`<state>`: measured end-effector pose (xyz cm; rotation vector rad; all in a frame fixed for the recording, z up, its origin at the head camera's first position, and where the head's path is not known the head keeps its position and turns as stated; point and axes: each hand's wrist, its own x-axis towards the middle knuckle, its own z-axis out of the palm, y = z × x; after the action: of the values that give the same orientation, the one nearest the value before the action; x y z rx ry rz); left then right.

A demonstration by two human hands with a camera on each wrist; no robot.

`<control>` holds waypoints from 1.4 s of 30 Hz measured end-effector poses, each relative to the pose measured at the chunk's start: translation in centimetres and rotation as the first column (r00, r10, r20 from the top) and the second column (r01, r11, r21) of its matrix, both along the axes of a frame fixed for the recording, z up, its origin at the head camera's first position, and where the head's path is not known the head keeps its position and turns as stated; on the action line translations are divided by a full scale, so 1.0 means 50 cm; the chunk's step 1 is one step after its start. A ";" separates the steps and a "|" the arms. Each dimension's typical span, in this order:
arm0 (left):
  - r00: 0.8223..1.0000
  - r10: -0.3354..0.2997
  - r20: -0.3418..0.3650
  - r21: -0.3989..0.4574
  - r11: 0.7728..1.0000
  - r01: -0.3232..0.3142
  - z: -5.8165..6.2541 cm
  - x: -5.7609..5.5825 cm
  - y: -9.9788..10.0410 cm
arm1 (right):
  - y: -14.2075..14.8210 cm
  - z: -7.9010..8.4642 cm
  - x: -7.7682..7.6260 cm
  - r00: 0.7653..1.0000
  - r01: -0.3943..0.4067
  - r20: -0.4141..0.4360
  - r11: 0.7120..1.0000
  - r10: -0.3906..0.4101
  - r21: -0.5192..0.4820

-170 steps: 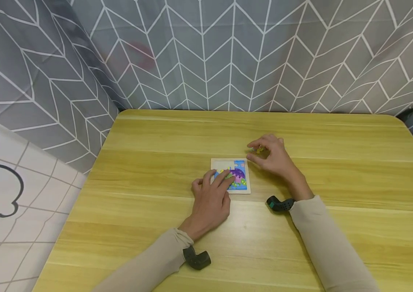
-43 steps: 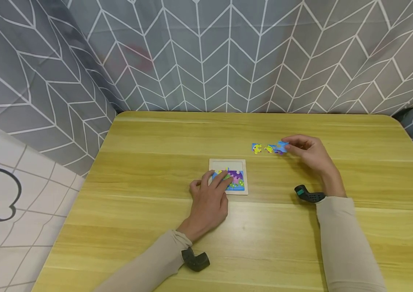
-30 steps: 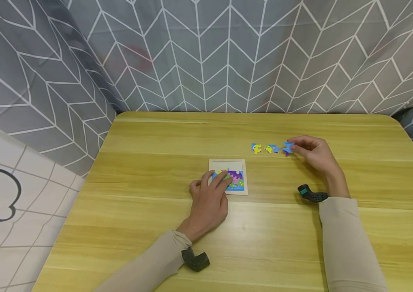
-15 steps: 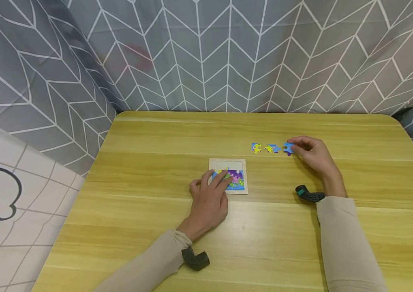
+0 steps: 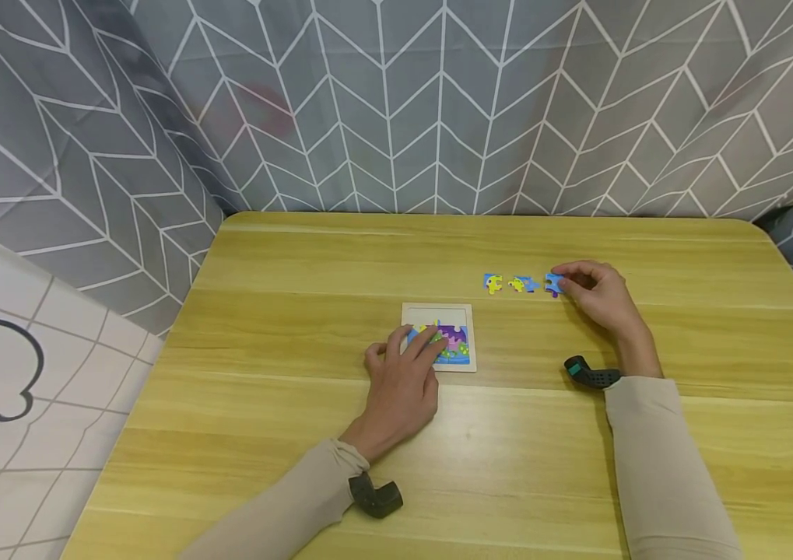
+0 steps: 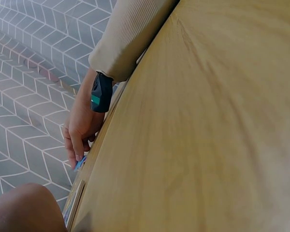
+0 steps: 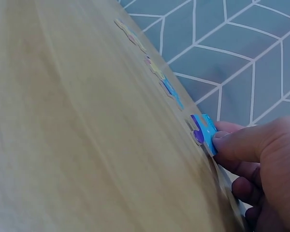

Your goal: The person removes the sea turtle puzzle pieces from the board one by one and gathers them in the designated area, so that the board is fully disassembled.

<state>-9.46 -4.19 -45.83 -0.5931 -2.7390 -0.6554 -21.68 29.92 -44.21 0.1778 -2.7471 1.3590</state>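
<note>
My right hand pinches a blue and purple jigsaw piece between thumb and finger, at the right end of a short row. Left of it on the table lie a yellow and blue piece and a blue-cornered yellow piece. Spread fingers of my left hand rest on the puzzle in its pale wooden frame. The lower part of that frame holds a purple, pink and blue picture, partly covered by the fingers. Its upper strip shows bare backing.
The pieces and frame lie on a wood-grain table. A grey curtain with white zigzag lines hangs behind its far edge. Black devices sit at both wrists, the left one close above the table.
Earlier, the frame's upper right held a piece; that spot is now bare. Three pieces now form a row beyond the frame. My right hand went right with the blue piece, then nearly stopped.
</note>
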 end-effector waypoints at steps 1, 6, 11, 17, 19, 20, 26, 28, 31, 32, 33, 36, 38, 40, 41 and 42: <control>1.000 0.000 0.002 -0.002 1.000 0.000 0.000 0.000 0.000 | 0.000 -0.001 -0.001 1.000 0.004 -0.004 1.000 -0.004 0.004; 1.000 0.001 -0.011 -0.009 1.000 -0.001 0.001 -0.001 0.001 | -0.002 -0.001 -0.003 1.000 0.009 -0.028 0.999 -0.008 0.043; 1.000 0.000 -0.009 -0.008 1.000 0.000 0.000 -0.001 0.001 | -0.006 0.000 0.000 0.999 0.009 -0.053 0.998 -0.006 0.062; 1.000 0.002 -0.009 -0.007 1.000 -0.002 -0.003 -0.001 0.001 | -0.010 0.001 0.003 0.997 0.001 -0.071 0.999 0.003 0.053; 1.000 0.004 -0.013 -0.011 1.000 -0.004 -0.002 0.000 0.001 | -0.010 0.000 0.003 0.997 0.001 -0.074 0.999 0.003 0.049; 1.000 0.005 -0.012 -0.012 1.000 -0.005 -0.001 0.000 0.001 | -0.010 0.000 0.003 0.997 0.001 -0.076 0.999 0.002 0.047; 1.000 0.009 -0.017 -0.017 1.000 -0.009 0.000 -0.001 0.001 | -0.010 -0.001 0.002 0.995 0.002 -0.095 0.999 0.003 0.050; 1.000 0.009 -0.014 -0.014 1.000 -0.009 -0.001 -0.001 0.001 | -0.009 -0.001 0.003 0.995 0.002 -0.095 0.999 0.002 0.045; 1.000 0.010 -0.012 -0.013 1.000 -0.010 -0.002 -0.002 0.001 | -0.008 -0.001 0.003 0.996 0.004 -0.085 1.000 -0.002 0.024; 1.000 0.011 -0.014 -0.014 1.000 -0.011 -0.002 -0.002 0.001 | -0.008 -0.001 0.004 0.997 0.007 -0.079 1.000 -0.005 0.017; 1.000 0.010 -0.010 -0.014 1.000 -0.010 -0.002 -0.002 0.001 | -0.008 -0.001 0.004 0.997 0.010 -0.073 1.000 -0.009 0.014; 1.000 0.011 -0.003 -0.014 1.000 -0.011 -0.001 -0.001 0.001 | -0.009 -0.001 0.006 0.998 0.023 -0.055 1.000 -0.022 0.014; 1.000 0.009 0.001 -0.011 1.000 -0.009 0.001 -0.001 0.001 | -0.009 -0.002 0.005 0.999 0.028 -0.047 0.999 -0.027 0.016; 1.000 0.008 0.001 -0.008 1.000 -0.008 0.001 0.000 0.001 | -0.009 -0.002 0.005 0.999 0.030 -0.043 0.999 -0.029 0.017; 1.000 0.007 0.000 -0.007 1.000 -0.007 0.001 0.000 0.001 | -0.009 -0.002 0.005 0.999 0.031 -0.043 0.999 -0.030 0.017; 1.000 0.006 -0.001 -0.006 1.000 -0.006 0.001 0.000 0.001 | -0.009 -0.002 0.005 0.999 0.030 -0.043 0.999 -0.029 0.018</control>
<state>-9.48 -4.17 -45.77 -0.5854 -2.7423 -0.6456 -21.45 29.47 -44.30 0.1649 -2.7174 1.3076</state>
